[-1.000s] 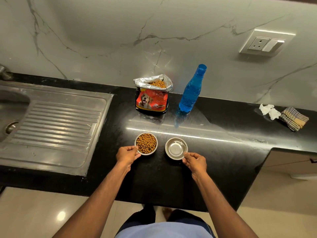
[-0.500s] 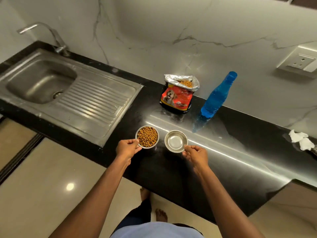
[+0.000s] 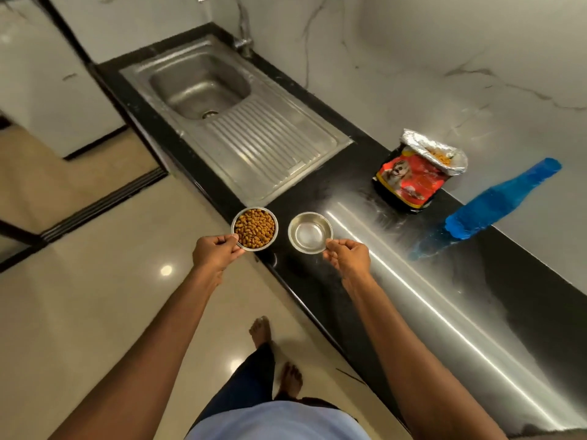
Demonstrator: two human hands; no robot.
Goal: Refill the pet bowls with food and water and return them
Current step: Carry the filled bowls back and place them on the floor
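Observation:
My left hand pinches the rim of a small steel bowl full of brown kibble, held in the air over the counter's front edge. My right hand pinches the rim of a second steel bowl, which looks to hold clear water. Both bowls are lifted off the black counter. An open red dog-food bag with a foil top stands farther back on the counter. A blue water bottle, blurred, stands to its right.
A steel sink with drainboard and a tap lie to the left along the counter. Beige tiled floor spreads to the left, with a dark floor track. My bare feet show below. A marble wall backs the counter.
Both bowls have been lifted from the counter and carried toward its front edge. My view has swung left, bringing the sink and floor into sight, and I have stepped away from the counter.

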